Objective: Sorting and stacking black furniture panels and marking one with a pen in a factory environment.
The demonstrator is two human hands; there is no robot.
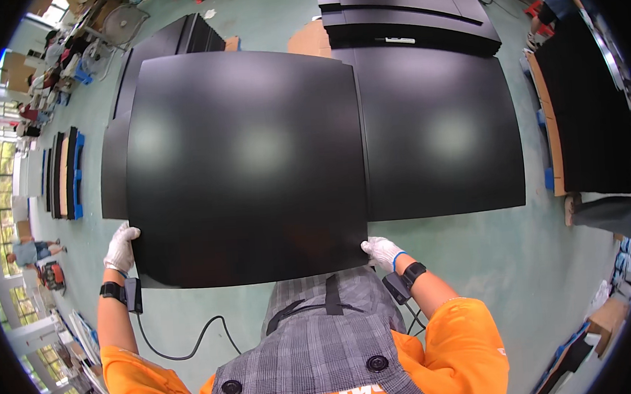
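A large black sheet [249, 179] with a smooth, slightly shiny face lies before me, its near edge close to my apron. My left hand [121, 248], in a white glove, grips its left edge near the front corner. On the opposite side, my gloved right hand [382, 253] pinches the right edge near the other front corner. The fingers under the sheet are hidden. Beside it on the right is another black sheet [442, 139], apart from my hands. Part of a further dark sheet [114, 169] shows beneath the left edge.
Stacked black sheets [413, 18] rise at the far right, with a white marker-like item [398, 40] on their near side. Another dark stack [169, 43] stands at far left. A tall black stack [581, 108] flanks the right. Several people are farther off; a red machine [51, 276] stands left.
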